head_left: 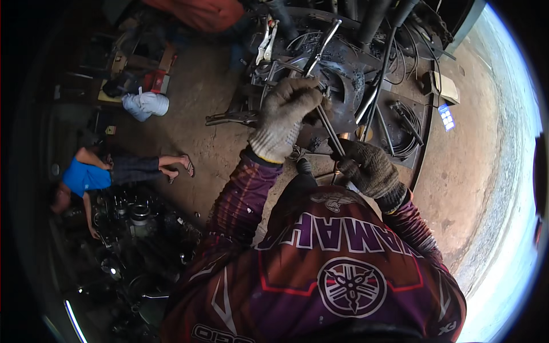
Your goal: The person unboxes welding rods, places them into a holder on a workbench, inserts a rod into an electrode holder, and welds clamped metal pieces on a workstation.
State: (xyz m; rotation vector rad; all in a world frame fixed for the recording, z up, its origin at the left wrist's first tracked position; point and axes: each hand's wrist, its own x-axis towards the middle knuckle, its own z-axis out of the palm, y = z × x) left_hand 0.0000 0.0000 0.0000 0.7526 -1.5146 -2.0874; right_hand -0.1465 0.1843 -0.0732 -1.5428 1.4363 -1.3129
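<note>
My left hand [284, 117], in a grey knitted work glove, is closed around the upper end of a pair of thin metal rods [330, 130]. These slant down to the right, side by side, toward my right hand [369, 170]. That hand wears a darker, dirtier glove, and its fingers are curled around the rods' lower end. Both hands are in front of my chest, over the near edge of a dark metal worktable [343, 103]. Locking pliers [266, 40] lie beyond my left hand, near a shiny metal bar [327, 43]. My fingers hide the rods' ends.
Black cables [380, 86] run across the table, with a coil [407, 134] at its right. A person in a blue shirt [88, 173] is at the left, near dark machine parts [139, 214]. Someone in red-orange [200, 12] is at the top. A box [443, 87] sits on the right-hand floor.
</note>
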